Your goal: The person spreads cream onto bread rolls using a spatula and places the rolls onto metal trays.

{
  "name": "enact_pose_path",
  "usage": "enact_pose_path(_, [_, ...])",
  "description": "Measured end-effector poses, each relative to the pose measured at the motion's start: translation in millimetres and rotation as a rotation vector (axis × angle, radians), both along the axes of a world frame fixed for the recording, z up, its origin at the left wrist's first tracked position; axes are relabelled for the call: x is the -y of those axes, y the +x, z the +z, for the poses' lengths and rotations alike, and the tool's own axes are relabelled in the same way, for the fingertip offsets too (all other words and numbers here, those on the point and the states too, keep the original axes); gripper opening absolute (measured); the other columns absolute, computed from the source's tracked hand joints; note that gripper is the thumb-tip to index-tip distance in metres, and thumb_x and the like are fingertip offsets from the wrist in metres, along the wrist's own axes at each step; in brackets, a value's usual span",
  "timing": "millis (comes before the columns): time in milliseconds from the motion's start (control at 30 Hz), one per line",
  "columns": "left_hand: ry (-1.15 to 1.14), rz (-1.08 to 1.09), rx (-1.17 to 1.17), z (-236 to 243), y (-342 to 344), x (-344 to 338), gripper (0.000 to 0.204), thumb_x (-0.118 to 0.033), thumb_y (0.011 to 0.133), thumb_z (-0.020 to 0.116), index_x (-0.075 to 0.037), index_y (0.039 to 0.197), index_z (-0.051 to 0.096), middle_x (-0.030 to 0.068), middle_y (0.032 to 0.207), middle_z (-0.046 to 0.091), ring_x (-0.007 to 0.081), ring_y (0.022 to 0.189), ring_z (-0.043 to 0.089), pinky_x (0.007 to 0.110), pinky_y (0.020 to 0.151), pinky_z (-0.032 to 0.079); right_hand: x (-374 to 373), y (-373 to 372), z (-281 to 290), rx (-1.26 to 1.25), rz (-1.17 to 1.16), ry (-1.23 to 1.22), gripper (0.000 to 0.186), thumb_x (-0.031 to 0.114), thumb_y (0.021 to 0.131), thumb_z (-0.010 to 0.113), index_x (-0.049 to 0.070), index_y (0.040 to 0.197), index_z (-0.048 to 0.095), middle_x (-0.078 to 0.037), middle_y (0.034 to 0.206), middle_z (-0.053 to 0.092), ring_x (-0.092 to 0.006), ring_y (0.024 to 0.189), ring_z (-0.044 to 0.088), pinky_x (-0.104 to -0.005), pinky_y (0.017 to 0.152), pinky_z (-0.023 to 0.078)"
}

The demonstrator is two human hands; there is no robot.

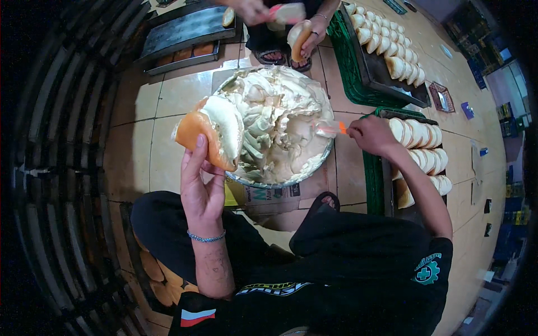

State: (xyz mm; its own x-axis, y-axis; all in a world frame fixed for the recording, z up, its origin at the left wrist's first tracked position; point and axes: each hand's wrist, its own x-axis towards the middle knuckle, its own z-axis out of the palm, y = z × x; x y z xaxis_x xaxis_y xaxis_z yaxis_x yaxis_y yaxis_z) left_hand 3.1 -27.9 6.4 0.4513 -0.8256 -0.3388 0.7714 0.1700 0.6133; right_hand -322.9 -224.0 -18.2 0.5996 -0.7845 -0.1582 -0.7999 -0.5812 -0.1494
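Left side of the bowl [278,184], my left hand [204,187] grips a bun [198,133] already creamed, right hand [372,134] closed round the spatula [332,128], finished-looking rows of buns [417,134] beside me, loads of cream [274,92] left.

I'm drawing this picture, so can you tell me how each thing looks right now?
Left hand: fingers holding the near bun.
Near bun: tilted, cream on its pale side.
Right hand: gripping the orange-handled spatula.
Orange-handled spatula: blade over the cream, perhaps touching.
Cream: heaped, hollowed at right.
Tub: well filled.
Co-worker's bun: held up.
Right-side buns: in rows.
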Motion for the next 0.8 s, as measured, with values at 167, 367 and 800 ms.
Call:
enact_pose_path(167, [0.014, -0.004, -0.032, -3, -1, 6, 0.036, -0.022, 0.091, 0.071, -0.011, 0.122, 0.057, -0.0009, 0.111, 0.061, 0.0067, 0.096, 0.057, 0.026, 0.087, 0.051, -3, 15, -51, 0.142, 0.046, 0.031, 0.027, 0.025, 0.091, 0.054, 0.005, 0.078, 0.067, -0.020, 0.078, 0.067, -0.0412, 0.079, 0.065, -0.0528, 0.075, 0.050])
enact_pose_path(367, [0.030, -0.019, -0.022, -2, -5, 7, 0.032, -0.024, 0.091, 0.071, -0.011, 0.118, 0.060, -0.0023, 0.106, 0.061, 0.0062, 0.093, 0.057, 0.025, 0.086, 0.050, -7, 18, -69, 0.408, -0.045, 0.296, 0.030, 0.026, 0.092, 0.054, 0.002, 0.087, 0.071, -0.021, 0.080, 0.067, -0.0374, 0.075, 0.067, -0.0453, 0.074, 0.051])
enact_pose_path(800, [0.071, -0.098, 0.027, -1, -5, 3, 0.045, -0.032, 0.100, 0.055, -0.001, 0.133, 0.051, 0.0112, 0.123, 0.063, 0.0203, 0.113, 0.061, 0.034, 0.097, 0.052, -12, 0, -7, 0.626, -0.114, 0.576, 0.031, 0.027, 0.098, 0.061, -0.002, 0.107, 0.069, -0.004, 0.083, 0.066, -0.0105, 0.077, 0.056, -0.0277, 0.070, 0.046])
